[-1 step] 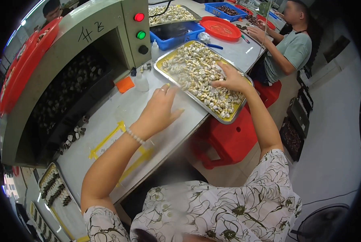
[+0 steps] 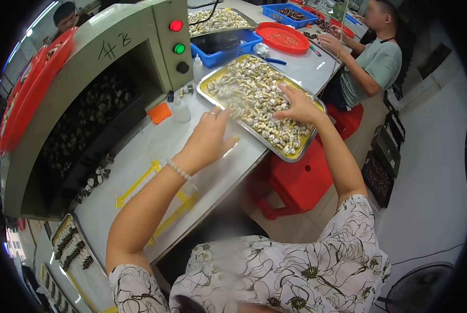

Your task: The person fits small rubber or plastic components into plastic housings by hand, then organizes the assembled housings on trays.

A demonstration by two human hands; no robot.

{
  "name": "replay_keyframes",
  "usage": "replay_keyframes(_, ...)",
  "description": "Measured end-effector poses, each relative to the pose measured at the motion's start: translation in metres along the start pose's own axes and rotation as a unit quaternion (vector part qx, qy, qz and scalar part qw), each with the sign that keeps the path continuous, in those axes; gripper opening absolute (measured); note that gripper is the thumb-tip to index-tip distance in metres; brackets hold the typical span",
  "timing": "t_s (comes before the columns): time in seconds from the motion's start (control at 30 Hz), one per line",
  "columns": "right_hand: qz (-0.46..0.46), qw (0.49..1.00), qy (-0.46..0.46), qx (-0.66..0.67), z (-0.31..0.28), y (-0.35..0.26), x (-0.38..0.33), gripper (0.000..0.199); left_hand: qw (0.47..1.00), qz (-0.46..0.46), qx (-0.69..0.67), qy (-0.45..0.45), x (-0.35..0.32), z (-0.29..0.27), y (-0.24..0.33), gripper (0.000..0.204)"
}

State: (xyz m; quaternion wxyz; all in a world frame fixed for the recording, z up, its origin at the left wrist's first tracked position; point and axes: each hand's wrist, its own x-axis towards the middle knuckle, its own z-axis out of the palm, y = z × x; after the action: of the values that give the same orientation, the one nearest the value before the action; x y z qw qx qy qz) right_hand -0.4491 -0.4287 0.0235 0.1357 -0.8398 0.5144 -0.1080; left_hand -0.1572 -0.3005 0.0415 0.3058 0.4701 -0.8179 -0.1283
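Meanwhile both hands stay put: right hand [image 2: 299, 107] fingers spread on the tray [image 2: 261, 140], left hand [image 2: 208, 138] loosely open.

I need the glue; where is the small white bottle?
In the head view, the small white bottle stands beside the orange pad, left of the tray.

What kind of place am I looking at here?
Probably a small factory sorting line. A metal tray heaped with small pale parts lies under the person's right hand, a grey machine with coloured buttons stands beside the left hand, and a co-worker sits further along.
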Motion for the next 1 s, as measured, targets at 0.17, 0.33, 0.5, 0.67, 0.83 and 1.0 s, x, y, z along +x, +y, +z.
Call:
replay_keyframes(0.17,0.001,0.999,0.038,-0.036,0.015,0.003,-0.005,0.100,0.991,-0.053,0.023,-0.118,0.066,0.034,-0.007,0.059)
replay_keyframes(0.33,0.009,0.997,0.064,-0.037,0.020,-0.015,0.001,0.087,0.990,-0.065,0.077,-0.101,0.088,0.059,-0.022,0.070)
replay_keyframes(0.5,0.033,0.989,0.132,-0.056,0.023,-0.025,0.008,0.068,0.992,-0.100,0.073,-0.028,0.095,0.078,-0.018,0.064)
replay_keyframes(0.67,0.029,0.989,0.139,0.031,0.029,-0.035,0.021,0.060,0.991,-0.096,0.092,0.035,0.096,0.088,-0.017,0.072)
replay_keyframes(0.83,0.061,0.978,0.121,0.159,0.029,-0.043,0.037,0.060,0.988,-0.124,0.085,0.043,0.098,0.087,-0.012,0.055)
replay_keyframes(1.0,0.081,0.972,0.116,0.188,0.029,-0.042,0.045,0.055,0.987,-0.139,0.065,0.037,0.100,0.082,-0.010,0.056)
